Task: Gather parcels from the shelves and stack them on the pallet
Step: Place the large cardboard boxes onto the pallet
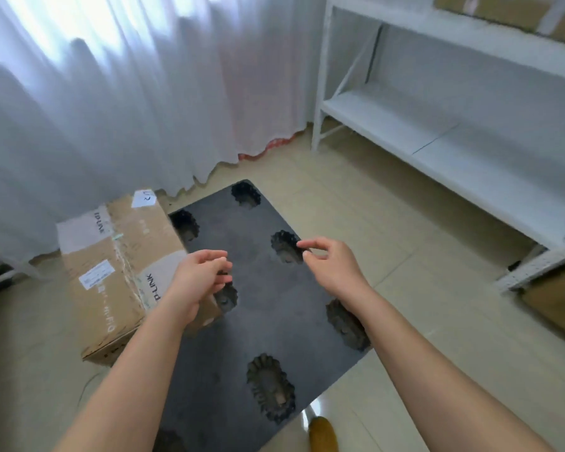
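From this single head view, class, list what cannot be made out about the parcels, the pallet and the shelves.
- Cardboard box: its near right corner is hidden by the left hand; the white label print is too small to read.
- Pallet: its near left corner is hidden by the left forearm and cut by the bottom edge.
- Parcels on the upper shelf: cut by the top edge and blurred.
- Right hand: covers part of the pallet.

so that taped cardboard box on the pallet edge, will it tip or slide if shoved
The cardboard box looks low and wide, so it probably slides rather than tips. It seems to overhang the black pallet edge, so a leftward shove may drop it. Taped seams suggest it stays stiff.
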`<action>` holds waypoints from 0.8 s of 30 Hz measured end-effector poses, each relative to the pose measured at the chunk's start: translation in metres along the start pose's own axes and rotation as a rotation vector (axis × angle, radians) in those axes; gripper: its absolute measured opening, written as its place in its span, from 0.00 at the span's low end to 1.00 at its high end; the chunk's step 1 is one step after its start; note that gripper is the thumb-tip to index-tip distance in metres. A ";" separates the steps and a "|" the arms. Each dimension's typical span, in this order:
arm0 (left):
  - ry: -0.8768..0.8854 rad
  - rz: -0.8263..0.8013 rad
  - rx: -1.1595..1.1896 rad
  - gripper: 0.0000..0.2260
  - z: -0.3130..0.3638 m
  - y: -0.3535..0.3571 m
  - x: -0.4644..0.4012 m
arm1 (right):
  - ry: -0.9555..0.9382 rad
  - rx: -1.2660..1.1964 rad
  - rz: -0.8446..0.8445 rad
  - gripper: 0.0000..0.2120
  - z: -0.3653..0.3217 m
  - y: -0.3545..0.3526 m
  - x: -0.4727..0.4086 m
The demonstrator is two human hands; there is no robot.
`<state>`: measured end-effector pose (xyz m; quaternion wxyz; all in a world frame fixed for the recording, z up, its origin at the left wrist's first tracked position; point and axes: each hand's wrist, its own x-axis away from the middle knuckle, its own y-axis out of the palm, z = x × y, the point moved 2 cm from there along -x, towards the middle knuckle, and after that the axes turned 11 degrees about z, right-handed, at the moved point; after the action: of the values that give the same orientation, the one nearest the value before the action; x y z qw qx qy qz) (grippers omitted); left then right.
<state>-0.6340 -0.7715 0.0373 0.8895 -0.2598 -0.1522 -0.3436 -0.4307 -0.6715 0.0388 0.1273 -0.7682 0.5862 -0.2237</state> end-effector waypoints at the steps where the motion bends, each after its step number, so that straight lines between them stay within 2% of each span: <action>1: 0.032 -0.013 -0.012 0.08 0.013 0.004 0.007 | -0.003 -0.010 0.016 0.12 -0.003 -0.014 0.005; 7: 0.240 -0.228 -0.048 0.07 0.109 0.088 0.092 | -0.006 -0.076 0.277 0.12 -0.004 -0.163 0.045; 13: 0.363 -0.451 -0.122 0.09 0.171 0.195 0.188 | -0.011 -0.147 0.539 0.11 0.027 -0.310 0.082; 19: 0.473 -0.608 -0.165 0.09 0.201 0.328 0.290 | 0.031 -0.169 0.727 0.12 0.091 -0.458 0.124; 24: 0.503 -0.780 -0.206 0.09 0.197 0.450 0.387 | 0.103 -0.122 0.866 0.12 0.160 -0.581 0.163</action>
<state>-0.0640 -0.5830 0.2115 0.6731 -0.1790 0.0164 -0.7174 0.1730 -0.6757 0.1972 0.1342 -0.4455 0.8719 -0.1526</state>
